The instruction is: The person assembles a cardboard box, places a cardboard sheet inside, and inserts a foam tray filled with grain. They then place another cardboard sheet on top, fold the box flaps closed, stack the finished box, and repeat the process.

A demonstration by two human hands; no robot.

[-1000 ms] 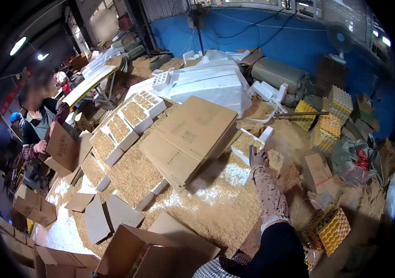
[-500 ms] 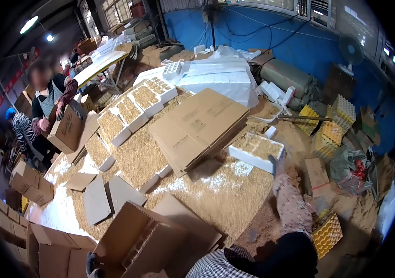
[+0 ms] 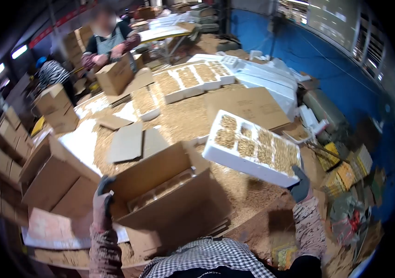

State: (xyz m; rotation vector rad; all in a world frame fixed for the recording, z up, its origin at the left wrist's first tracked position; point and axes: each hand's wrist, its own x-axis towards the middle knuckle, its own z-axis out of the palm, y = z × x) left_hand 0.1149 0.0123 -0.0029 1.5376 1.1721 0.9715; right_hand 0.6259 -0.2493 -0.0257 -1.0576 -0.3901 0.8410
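Note:
My right hand [image 3: 300,184], in a dark-palmed glove, grips the right end of a white foam tray [image 3: 248,167]. Held tilted above the table, the tray has several compartments filled with tan, husk-like material. My left hand [image 3: 103,200], gloved too, is closed on the left edge of an open cardboard box [image 3: 174,201]. Inside that box lies a compartmented insert [image 3: 160,189], its contents hard to make out. The box stands right in front of my checked apron, left of the tray.
Loose tan husks [image 3: 186,113] cover much of the table. Several filled foam trays [image 3: 183,95] stand at the back beside flat cardboard sheets [image 3: 248,105]. Another open box [image 3: 61,178] is at the left. Across the table a person [image 3: 109,44] handles a carton [image 3: 115,76].
My right hand has lifted the foam tray off the table and brought it leftward, nearer the open box. My left hand now shows fully at the box edge. The view has turned left.

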